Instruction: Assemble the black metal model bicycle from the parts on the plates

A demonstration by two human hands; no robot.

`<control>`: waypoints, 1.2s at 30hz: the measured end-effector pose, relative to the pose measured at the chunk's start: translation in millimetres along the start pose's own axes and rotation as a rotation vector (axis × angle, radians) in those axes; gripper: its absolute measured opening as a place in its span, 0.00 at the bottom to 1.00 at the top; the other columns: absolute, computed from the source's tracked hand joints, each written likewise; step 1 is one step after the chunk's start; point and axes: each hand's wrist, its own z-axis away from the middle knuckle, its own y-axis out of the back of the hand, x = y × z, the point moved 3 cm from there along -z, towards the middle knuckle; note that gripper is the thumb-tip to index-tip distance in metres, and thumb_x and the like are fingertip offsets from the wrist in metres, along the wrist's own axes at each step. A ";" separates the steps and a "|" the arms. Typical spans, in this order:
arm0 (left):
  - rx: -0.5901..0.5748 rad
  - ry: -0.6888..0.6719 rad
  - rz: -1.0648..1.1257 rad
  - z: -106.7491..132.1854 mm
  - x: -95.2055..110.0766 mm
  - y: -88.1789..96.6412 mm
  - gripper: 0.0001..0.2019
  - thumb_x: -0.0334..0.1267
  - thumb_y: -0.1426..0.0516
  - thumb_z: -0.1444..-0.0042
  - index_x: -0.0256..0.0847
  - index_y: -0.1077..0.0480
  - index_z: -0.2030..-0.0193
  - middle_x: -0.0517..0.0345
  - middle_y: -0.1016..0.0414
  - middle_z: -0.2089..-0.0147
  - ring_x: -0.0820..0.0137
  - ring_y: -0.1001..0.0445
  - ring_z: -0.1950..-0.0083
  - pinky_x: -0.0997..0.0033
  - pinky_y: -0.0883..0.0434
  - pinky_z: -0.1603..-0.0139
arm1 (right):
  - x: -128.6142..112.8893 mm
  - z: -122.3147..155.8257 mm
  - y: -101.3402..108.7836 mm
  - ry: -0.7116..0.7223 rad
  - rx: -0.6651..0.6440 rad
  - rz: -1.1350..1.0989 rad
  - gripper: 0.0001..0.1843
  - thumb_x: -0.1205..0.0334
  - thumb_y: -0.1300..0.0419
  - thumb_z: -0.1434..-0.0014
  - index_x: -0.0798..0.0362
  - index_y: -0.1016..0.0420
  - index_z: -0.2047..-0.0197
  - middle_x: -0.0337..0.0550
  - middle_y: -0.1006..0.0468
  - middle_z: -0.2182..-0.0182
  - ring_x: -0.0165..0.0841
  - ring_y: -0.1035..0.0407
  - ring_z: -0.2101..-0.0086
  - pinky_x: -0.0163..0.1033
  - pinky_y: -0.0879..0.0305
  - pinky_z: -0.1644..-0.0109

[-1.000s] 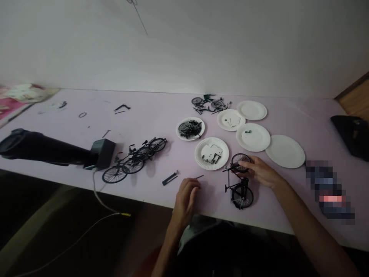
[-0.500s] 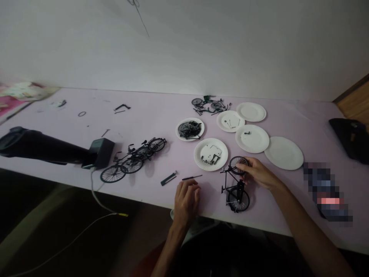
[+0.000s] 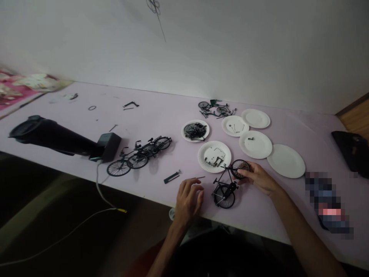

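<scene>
My right hand (image 3: 259,178) grips the far wheel of a small black model bicycle (image 3: 226,184) that rests on the pink table (image 3: 161,115) near its front edge. My left hand (image 3: 188,199) lies on the table just left of the bicycle, fingers loosely curled and holding nothing. A thin black rod (image 3: 198,177) lies right beyond its fingertips, and a black screwdriver-like tool (image 3: 172,177) is a little further left. A paper plate with flat grey parts (image 3: 214,156) sits just behind the bicycle.
Two assembled model bicycles (image 3: 140,157) stand left of centre beside a long black device (image 3: 57,135) with a cable. Several more white paper plates (image 3: 255,144), some holding small parts, spread behind. A black bag (image 3: 351,150) lies far right.
My right hand has swung the model bicycle so its near wheel points more to the left, toward my left hand. My left hand has drawn back from the thin rod. The view shifted slightly.
</scene>
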 end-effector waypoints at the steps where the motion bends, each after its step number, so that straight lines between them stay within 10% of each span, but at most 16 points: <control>1: 0.000 -0.009 0.005 0.2 -0.1 0.1 0.06 0.30 0.46 0.39 0.43 0.29 0.59 0.48 0.28 0.52 0.57 0.33 0.50 0.56 0.35 0.49 | 0.2 -0.1 0.0 0.000 -0.002 -0.002 0.17 0.54 0.28 0.49 0.56 0.24 0.62 0.41 0.21 0.66 0.35 0.24 0.65 0.41 0.23 0.64; 26: -0.056 -0.020 0.032 -3.7 3.7 2.0 0.05 0.35 0.43 0.41 0.42 0.29 0.59 0.52 0.22 0.61 0.60 0.27 0.58 0.56 0.39 0.49 | 3.4 2.3 10.3 -0.092 0.019 0.150 0.20 0.50 0.33 0.43 0.56 0.24 0.54 0.47 0.18 0.65 0.37 0.22 0.70 0.39 0.22 0.71; 36: 0.602 0.757 1.474 -1.1 -41.9 50.1 0.15 0.49 0.44 0.42 0.37 0.29 0.62 0.53 0.28 0.65 0.66 0.27 0.63 0.63 0.28 0.52 | 3.4 4.1 12.2 -0.100 -0.013 0.160 0.26 0.50 0.33 0.44 0.51 0.32 0.46 0.44 0.19 0.65 0.38 0.22 0.67 0.43 0.22 0.68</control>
